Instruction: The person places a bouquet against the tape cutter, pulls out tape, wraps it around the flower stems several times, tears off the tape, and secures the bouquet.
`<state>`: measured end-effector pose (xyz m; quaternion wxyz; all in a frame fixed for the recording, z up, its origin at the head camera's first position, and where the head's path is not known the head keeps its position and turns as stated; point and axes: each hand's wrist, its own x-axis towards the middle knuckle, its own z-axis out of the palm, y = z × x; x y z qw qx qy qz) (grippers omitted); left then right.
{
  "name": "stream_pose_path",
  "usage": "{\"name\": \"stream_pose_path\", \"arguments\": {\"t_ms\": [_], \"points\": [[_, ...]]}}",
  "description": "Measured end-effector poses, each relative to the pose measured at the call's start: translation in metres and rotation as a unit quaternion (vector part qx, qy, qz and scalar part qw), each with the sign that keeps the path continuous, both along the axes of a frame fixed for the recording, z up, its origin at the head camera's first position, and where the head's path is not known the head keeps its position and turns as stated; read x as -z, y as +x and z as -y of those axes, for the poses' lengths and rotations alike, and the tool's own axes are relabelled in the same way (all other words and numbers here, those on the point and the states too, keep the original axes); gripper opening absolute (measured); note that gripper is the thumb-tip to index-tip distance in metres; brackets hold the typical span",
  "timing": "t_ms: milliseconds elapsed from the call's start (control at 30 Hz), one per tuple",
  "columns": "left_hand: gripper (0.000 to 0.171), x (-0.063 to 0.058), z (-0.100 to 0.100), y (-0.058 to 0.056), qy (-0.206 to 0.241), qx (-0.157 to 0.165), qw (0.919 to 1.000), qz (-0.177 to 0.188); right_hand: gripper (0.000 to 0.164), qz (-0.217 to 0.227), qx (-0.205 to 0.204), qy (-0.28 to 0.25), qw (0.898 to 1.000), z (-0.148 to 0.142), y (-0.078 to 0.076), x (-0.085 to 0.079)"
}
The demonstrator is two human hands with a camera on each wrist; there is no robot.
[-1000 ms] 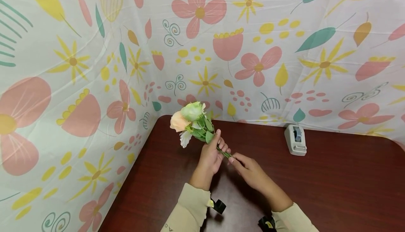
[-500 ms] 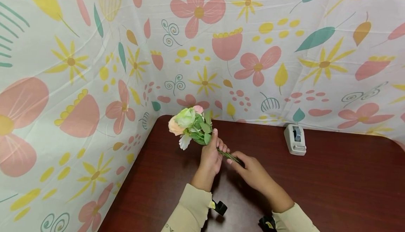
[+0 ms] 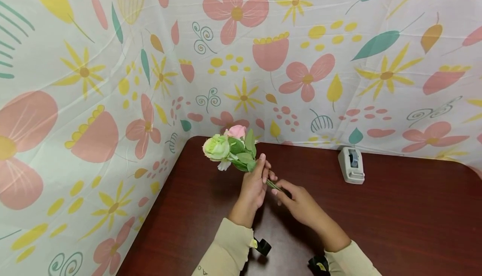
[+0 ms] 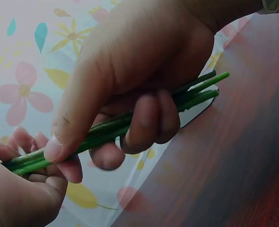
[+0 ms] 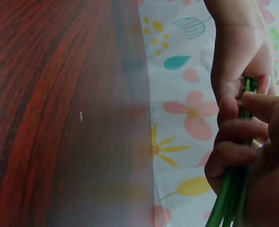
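A small bunch of flowers (image 3: 226, 146) hangs above the table, its heads to the upper left, with pale green and pink blooms and green leaves. My left hand (image 3: 253, 184) grips the stems just below the leaves, thumb laid along them. Lower down, my right hand (image 3: 299, 203) holds the same stems between thumb and curled fingers. In the left wrist view, several green stems (image 4: 106, 130) run through the right hand (image 4: 130, 71), their cut ends sticking out past it. Stem ends (image 5: 224, 198) also show below the right hand (image 5: 272, 151) in the right wrist view.
A white tape dispenser (image 3: 352, 165) stands on the dark red-brown table (image 3: 406, 209) near the back edge. Flower-patterned cloth (image 3: 301, 29) hangs behind and on the left side. Black straps (image 3: 262, 246) sit at both wrists.
The bunch has turned in the hands: the pink bloom has come into view at the top, and the peach one is now mostly hidden. Both hands stay in nearly the same place.
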<state>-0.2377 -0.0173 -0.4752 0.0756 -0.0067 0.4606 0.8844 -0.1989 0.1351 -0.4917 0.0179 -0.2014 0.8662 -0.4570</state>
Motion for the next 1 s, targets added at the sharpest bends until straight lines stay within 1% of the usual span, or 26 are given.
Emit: {"name": "stream_pose_path", "arguments": {"t_ms": [67, 167, 267, 433, 500, 733, 867, 933, 1000], "points": [[0.037, 0.0, -0.001, -0.001, 0.003, 0.004, 0.9999, -0.01, 0.019, -0.008, 0.0, 0.003, 1.0, 0.0, 0.0, 0.0], [0.037, 0.0, -0.001, -0.001, 0.0, 0.006, 0.9999, -0.015, 0.021, -0.012, 0.002, 0.002, 1.0, -0.002, 0.0, 0.0], [0.035, 0.0, -0.002, -0.001, -0.008, 0.01, 0.9998, -0.013, 0.025, -0.019, 0.005, 0.002, 1.0, -0.003, 0.0, 0.0], [0.031, -0.001, -0.003, 0.0, -0.017, 0.016, 0.9997, -0.009, 0.027, -0.042, 0.01, 0.006, 0.999, -0.007, -0.001, -0.001], [0.032, -0.001, -0.003, 0.0, -0.025, 0.024, 0.9994, -0.01, 0.028, -0.048, 0.014, 0.013, 0.999, -0.008, -0.002, -0.001], [0.041, -0.002, 0.0, 0.0, -0.077, 0.062, 0.9949, -0.02, 0.03, -0.06, 0.027, 0.027, 0.997, -0.013, -0.004, -0.007], [0.051, -0.004, 0.002, 0.001, -0.107, 0.082, 0.9909, 0.003, 0.03, -0.054, 0.036, 0.023, 0.998, -0.016, -0.004, -0.011], [0.056, -0.004, 0.003, 0.003, -0.129, 0.092, 0.9873, 0.015, 0.031, -0.05, 0.038, 0.024, 0.998, -0.018, -0.004, -0.012], [0.06, -0.004, 0.005, 0.005, -0.154, 0.107, 0.9819, 0.023, 0.032, -0.047, 0.042, 0.028, 0.998, -0.02, -0.004, -0.011]]}}
